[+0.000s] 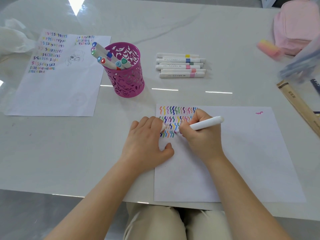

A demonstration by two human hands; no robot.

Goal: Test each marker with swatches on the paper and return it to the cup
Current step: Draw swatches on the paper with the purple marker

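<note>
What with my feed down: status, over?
Right grip holds white marker, tip on white swatch paper. Left grip pinches white cap, rests on paper. Nothing blocks magenta perforated cup.

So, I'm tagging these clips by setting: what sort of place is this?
Likely a home or classroom craft table: a glossy marble-look tabletop, a pink cup holding markers, loose markers beside it, and swatch-covered paper.

We see through one wide-angle camera worn on the head, facing forward and steeply down onto the worktop (181,28). It sits close: both forearms (97,196) enter from the bottom edge, the left hand (147,137) and right hand (202,137) lie side by side just below frame centre, our lap (155,224) at bottom centre.
</note>
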